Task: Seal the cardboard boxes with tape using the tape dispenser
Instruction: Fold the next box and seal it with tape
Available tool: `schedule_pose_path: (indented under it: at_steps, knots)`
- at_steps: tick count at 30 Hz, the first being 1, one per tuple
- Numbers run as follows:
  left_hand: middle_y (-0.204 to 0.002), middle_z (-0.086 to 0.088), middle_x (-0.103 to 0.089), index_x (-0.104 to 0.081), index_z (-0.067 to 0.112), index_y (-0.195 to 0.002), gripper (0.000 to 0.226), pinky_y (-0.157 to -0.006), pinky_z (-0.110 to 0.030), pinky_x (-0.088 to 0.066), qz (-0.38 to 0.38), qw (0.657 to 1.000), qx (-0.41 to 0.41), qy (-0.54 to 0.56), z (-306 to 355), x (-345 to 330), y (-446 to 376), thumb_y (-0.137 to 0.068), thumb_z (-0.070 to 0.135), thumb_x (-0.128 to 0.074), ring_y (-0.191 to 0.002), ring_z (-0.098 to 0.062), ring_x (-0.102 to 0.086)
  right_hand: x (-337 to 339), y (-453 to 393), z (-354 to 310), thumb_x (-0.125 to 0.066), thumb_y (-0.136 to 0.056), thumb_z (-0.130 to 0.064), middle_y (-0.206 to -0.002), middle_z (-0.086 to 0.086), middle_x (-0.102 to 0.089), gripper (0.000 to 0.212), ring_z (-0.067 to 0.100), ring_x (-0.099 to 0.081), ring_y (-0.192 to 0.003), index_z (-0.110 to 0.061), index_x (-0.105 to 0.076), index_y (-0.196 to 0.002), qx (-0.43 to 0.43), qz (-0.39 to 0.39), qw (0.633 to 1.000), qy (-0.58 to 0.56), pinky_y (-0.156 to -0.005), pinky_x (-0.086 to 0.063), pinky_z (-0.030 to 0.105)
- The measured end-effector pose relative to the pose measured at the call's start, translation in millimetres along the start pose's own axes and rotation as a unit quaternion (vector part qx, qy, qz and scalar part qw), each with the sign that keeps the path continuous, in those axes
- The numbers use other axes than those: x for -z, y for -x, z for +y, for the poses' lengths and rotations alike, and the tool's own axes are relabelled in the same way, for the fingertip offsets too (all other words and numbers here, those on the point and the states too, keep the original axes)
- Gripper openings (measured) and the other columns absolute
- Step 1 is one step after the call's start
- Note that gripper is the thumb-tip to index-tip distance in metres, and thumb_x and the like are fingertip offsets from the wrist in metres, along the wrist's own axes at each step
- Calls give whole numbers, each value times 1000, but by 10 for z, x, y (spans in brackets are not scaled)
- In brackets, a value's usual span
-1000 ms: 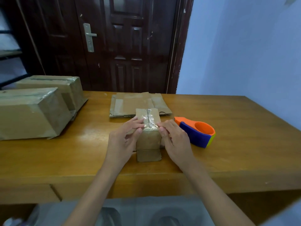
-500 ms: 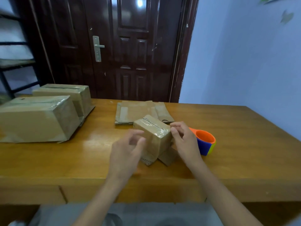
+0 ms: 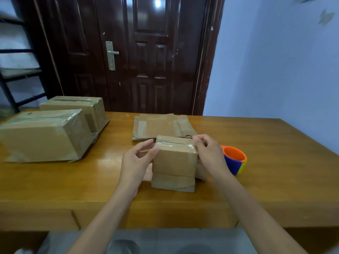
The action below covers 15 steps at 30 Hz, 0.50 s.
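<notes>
- Small box (image 3: 175,160): on the surface (image 3: 275,162), now turned a quarter so its taped seam runs sideways; top likely sealed.
- Left hand (image 3: 136,162), right hand (image 3: 208,153): both pinch its upper corners.
- Tape dispenser (image 3: 233,160): idle just right.
- Flat cardboard (image 3: 161,125): behind, likely next.

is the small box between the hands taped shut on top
Yes: clear tape runs along the top seam of the small box. Loose flaps splay at its base.
</notes>
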<state>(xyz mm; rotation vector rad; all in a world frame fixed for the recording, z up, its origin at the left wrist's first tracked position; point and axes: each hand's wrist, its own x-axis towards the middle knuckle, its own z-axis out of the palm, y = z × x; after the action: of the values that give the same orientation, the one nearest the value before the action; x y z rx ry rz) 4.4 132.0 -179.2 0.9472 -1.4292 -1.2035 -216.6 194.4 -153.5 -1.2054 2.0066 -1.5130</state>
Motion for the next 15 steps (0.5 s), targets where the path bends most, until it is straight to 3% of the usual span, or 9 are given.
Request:
schedule_pose_path:
  at_steps: [3,8,11,13,15]
  knots:
    - [-113,12,-77,-72,34,-127,49,-79,-26,-63,-25,1000,7,10,-13,-10,164,-81,34,-88,-102,-6,-73,3,26,14,-59,-105,-43,-124,-14,-60,36,1,-56,-104,-37,-61,-141,16,-58,997,38,-78,-47,17]
    - [-111,3,-70,-58,35,-139,80,-76,-28,-62,-63,998,-15,-17,-133,79,251,-66,44,-91,-99,-13,-72,12,71,44,-64,-102,-40,-126,-14,-63,45,7,-59,-115,-39,-56,-146,16,-78,997,11,-74,-50,17]
    - [-100,2,-70,-62,38,-132,72,-75,-28,-60,-76,994,-37,-67,-140,198,182,-67,41,-92,-94,-16,-71,5,79,19,-60,-105,-39,-129,-16,-64,34,7,-59,-120,-40,-60,-139,16,-86,996,-16,-63,-50,15]
    - [-92,6,-64,-65,38,-114,58,-68,-24,-53,-51,984,-79,-149,-124,237,128,-64,40,-94,-87,-12,-64,-40,79,20,-57,-107,-36,-132,-17,-65,31,6,-59,-122,-41,-62,-137,18,-103,994,-42,-71,-52,16]
    - [-95,9,-58,-60,35,-100,56,-68,-26,-48,-20,965,-131,-226,-106,239,80,-59,49,-95,-87,-10,-57,-111,75,12,-57,-107,-30,-135,-17,-65,32,5,-59,-125,-41,-62,-137,22,-127,990,-56,-91,-53,21]
